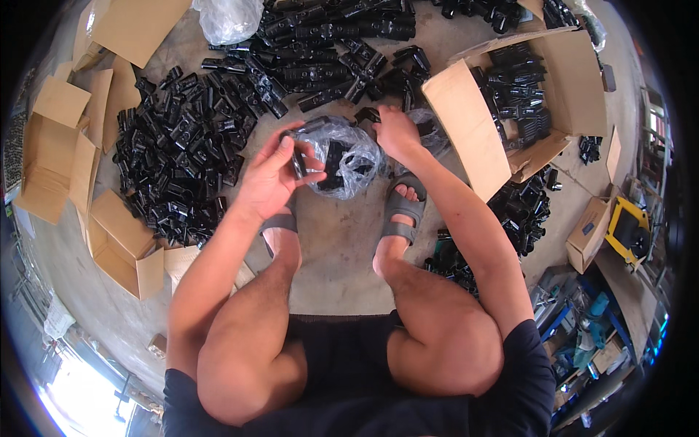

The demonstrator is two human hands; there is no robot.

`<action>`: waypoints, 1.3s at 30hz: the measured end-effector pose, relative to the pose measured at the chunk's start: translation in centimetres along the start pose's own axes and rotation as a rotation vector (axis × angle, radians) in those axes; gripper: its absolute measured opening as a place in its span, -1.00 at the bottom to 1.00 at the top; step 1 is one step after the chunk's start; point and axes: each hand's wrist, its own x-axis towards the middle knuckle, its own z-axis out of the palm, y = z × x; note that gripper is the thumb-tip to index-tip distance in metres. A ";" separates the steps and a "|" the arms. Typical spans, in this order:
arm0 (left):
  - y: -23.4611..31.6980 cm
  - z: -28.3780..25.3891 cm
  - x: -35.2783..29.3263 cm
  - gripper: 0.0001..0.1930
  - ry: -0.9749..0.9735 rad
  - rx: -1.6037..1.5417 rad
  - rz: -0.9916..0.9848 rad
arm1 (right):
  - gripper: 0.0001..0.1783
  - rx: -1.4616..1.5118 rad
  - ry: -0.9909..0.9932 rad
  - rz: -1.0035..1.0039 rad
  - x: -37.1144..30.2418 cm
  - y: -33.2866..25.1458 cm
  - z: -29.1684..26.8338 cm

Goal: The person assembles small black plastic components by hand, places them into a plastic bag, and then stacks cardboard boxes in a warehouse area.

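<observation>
My left hand (pixel 275 171) is curled round a short black tubular part (pixel 298 164), held beside a clear plastic bag (pixel 361 162). Dark parts show through the bag, which lies on the floor between my feet. Beyond the bag, my right hand (pixel 397 135) has its fingers closed on a small black part (pixel 368 114), mostly hidden by the fingers. Another crumpled clear bag (pixel 435 138) lies just right of that hand.
A heap of small black parts (pixel 178 146) spreads at left, with longer black pieces (pixel 320 73) at the far side. An open carton (pixel 470 131) holding black parts stands at right. Cardboard boxes (pixel 54 153) line the left. My sandalled feet (pixel 403 211) flank the bag.
</observation>
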 end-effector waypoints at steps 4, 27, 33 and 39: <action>-1.9 -0.1 0.0 -0.65 -0.030 -0.115 -0.084 | -0.73 0.290 0.230 -0.078 -2.7 0.4 -2.5; -3.4 3.2 -1.1 -0.56 0.013 0.122 -0.082 | -0.62 0.740 0.119 -0.215 -11.5 -7.4 -9.7; -3.4 3.3 -1.6 -0.55 0.049 0.085 -0.022 | -0.34 1.534 -0.198 0.034 -11.1 -8.0 -9.1; -3.1 3.1 -2.0 -0.58 0.053 0.229 0.011 | -0.42 1.442 -0.162 -0.005 -11.4 -9.1 -9.2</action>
